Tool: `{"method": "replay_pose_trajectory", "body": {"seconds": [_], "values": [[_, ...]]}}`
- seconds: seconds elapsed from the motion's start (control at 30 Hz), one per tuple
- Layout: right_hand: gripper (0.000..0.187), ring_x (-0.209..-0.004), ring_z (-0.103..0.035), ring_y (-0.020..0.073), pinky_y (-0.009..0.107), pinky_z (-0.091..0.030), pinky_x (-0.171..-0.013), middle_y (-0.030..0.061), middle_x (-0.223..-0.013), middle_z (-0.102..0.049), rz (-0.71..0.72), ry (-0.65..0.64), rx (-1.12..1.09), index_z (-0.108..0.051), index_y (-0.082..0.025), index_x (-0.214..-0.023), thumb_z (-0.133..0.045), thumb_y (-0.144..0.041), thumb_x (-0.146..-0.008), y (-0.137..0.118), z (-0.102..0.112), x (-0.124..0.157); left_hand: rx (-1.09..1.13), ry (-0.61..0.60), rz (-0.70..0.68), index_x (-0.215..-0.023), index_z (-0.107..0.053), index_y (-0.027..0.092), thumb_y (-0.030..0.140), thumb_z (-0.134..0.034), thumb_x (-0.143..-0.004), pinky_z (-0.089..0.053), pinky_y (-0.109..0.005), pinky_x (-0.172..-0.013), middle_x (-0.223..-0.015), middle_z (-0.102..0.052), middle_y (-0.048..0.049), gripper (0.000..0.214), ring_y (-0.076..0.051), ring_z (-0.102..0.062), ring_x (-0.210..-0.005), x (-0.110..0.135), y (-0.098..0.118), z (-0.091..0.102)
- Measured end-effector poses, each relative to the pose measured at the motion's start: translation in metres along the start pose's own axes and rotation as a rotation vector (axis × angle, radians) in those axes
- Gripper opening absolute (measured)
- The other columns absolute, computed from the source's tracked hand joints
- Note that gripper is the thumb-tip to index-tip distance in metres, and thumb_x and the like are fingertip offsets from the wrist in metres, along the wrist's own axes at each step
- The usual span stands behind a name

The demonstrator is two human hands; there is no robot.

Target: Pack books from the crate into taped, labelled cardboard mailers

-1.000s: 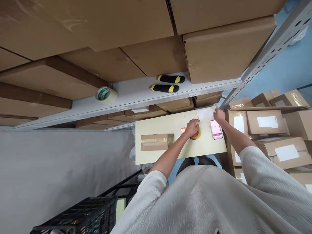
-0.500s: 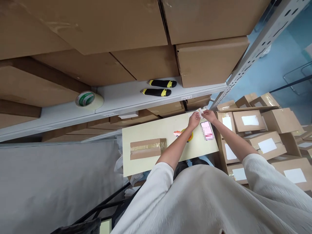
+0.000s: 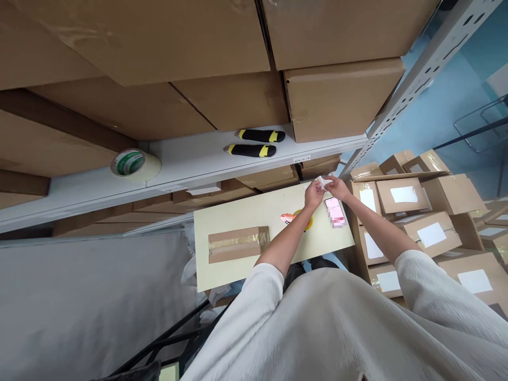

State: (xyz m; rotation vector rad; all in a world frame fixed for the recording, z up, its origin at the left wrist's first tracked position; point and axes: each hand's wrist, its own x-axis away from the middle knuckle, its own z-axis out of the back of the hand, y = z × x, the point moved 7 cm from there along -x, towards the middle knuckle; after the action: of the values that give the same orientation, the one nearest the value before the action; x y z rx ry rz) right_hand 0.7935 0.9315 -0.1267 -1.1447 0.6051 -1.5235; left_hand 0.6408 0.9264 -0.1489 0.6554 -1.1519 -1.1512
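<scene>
My left hand (image 3: 314,194) and my right hand (image 3: 337,188) meet over the far right part of a pale yellow table (image 3: 254,210). Between their closed fingers is a small white paper slip (image 3: 323,182), which looks bent; its print cannot be read. Just below my right hand lies a phone (image 3: 335,212) with a pink screen. Partly behind my left forearm are a yellow ring-shaped thing (image 3: 308,222) and a small orange-and-white item (image 3: 287,217). A long taped cardboard box (image 3: 238,245) rests on the table's left half.
Above the table runs a white shelf (image 3: 190,151) stacked with large cartons (image 3: 344,100). On its edge lie two black-and-yellow utility knives (image 3: 262,136) and a tape roll (image 3: 135,163). Several labelled boxes (image 3: 402,194) are piled at right, beside a perforated metal post (image 3: 420,79).
The white slip has been turned and bent between my fingers, with both hands staying close together. The whole view has shifted slightly; the box, phone and knives lie as before.
</scene>
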Motion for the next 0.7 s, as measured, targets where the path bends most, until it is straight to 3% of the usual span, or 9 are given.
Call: {"method": "replay_pose_trajectory", "body": {"seconds": [0.33,0.7], "values": [[0.049,-0.074,-0.069,0.0195,0.026,-0.053,-0.067,0.0017,-0.080,-0.080,0.014,-0.005,0.026,-0.073,-0.018,-0.128,-0.067,-0.026,-0.080,-0.006,-0.005,-0.001,-0.043,0.008,-0.041,-0.118,-0.072,0.022,0.002,-0.070,-0.087,-0.061,-0.033,-0.088,-0.101,-0.079,-0.0036,0.037,-0.017,-0.074,-0.083,0.000,0.004,0.012],[0.048,-0.065,-0.060,0.0176,0.028,-0.051,-0.064,0.0018,-0.078,-0.077,0.010,-0.016,0.072,-0.075,-0.017,-0.126,-0.066,-0.028,-0.080,-0.007,-0.008,-0.001,0.014,-0.022,-0.030,-0.110,-0.073,0.020,0.002,-0.067,-0.085,-0.059,-0.029,-0.089,-0.106,-0.079,-0.0056,0.031,-0.015,-0.073,-0.089,0.001,-0.003,0.022]]}}
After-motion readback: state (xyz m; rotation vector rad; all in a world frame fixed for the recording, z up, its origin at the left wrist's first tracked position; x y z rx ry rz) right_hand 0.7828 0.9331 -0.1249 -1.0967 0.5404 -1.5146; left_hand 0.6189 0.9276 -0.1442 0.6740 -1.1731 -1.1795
